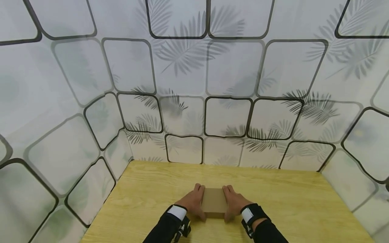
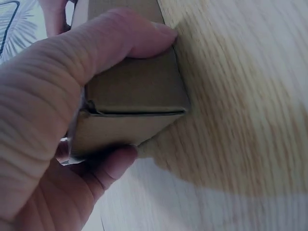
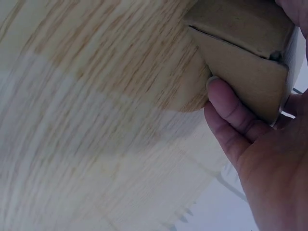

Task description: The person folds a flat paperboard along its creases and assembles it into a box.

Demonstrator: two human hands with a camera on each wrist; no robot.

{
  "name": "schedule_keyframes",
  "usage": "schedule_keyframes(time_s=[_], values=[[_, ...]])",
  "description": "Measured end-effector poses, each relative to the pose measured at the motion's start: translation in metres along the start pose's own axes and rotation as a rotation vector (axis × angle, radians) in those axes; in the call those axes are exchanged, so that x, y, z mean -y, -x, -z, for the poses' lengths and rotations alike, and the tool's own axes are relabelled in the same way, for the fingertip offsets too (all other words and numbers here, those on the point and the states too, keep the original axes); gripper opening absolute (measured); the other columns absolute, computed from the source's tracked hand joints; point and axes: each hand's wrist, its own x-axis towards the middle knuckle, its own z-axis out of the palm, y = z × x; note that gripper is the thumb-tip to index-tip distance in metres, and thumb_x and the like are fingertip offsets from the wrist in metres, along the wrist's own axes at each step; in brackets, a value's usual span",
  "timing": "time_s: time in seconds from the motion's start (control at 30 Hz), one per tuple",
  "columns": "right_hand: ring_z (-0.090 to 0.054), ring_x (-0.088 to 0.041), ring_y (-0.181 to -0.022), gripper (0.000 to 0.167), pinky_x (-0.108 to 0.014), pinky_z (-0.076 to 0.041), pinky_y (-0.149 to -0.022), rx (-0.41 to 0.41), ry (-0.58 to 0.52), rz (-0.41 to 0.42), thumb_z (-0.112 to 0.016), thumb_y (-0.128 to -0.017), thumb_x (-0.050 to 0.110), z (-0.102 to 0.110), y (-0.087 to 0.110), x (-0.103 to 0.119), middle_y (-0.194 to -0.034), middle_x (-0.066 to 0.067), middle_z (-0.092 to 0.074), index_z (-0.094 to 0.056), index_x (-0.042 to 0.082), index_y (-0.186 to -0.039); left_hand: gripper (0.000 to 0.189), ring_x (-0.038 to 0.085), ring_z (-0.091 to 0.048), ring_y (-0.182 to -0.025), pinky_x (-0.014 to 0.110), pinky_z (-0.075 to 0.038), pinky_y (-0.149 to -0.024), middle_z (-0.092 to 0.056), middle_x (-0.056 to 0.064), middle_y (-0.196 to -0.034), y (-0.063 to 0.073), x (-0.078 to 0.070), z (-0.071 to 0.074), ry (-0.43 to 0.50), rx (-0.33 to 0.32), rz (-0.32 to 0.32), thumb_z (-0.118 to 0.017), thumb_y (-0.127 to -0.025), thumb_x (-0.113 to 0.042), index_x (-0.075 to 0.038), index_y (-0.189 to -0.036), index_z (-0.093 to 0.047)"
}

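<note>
A small brown cardboard box point(image 1: 214, 201) lies flat on the wooden table, between both hands. My left hand point(image 1: 194, 201) grips its left side, the thumb point(image 2: 139, 38) on the near face and the other fingers along the side. On the opposite side my right hand point(image 1: 235, 203) holds the box the same way, with its fingers point(image 3: 231, 106) against the box's end. In the left wrist view the box point(image 2: 137, 89) shows a seam along its edge. The box point(image 3: 245, 57) is partly cut off in the right wrist view.
The light wooden table point(image 1: 158, 182) extends around the box on every side. White curtains point(image 1: 182, 114) with dark rounded squares and grey leaves hang behind the table and at its left and right. Each wrist wears a strapped-on camera band point(image 1: 253, 213).
</note>
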Motion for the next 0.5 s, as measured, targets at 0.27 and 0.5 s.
schedule_keyframes(time_s=[0.27,0.5], values=[[-0.054,-0.029,-0.077,0.108,-0.043,-0.051,-0.074,0.031,-0.025,-0.020,-0.096,-0.051,0.007,0.004,0.007,0.004,-0.125,-0.016,-0.038,-0.035,0.002,-0.140,0.109,0.016,-0.054,-0.095,0.025,-0.049,-0.083,-0.036,0.010,-0.129,0.005,-0.012,0.010,0.043,0.078,0.039,-0.097,-0.063,-0.022,-0.002,-0.148,-0.032],[-0.053,-0.026,-0.077,0.104,-0.040,-0.050,-0.073,0.027,-0.020,0.009,-0.094,-0.051,0.008,0.002,0.008,-0.002,-0.120,-0.013,-0.038,-0.037,0.003,-0.137,0.107,0.014,-0.052,-0.092,0.024,-0.048,-0.081,-0.036,0.008,-0.128,0.004,-0.013,0.008,0.057,0.083,0.055,-0.096,-0.063,-0.019,-0.004,-0.148,-0.033]])
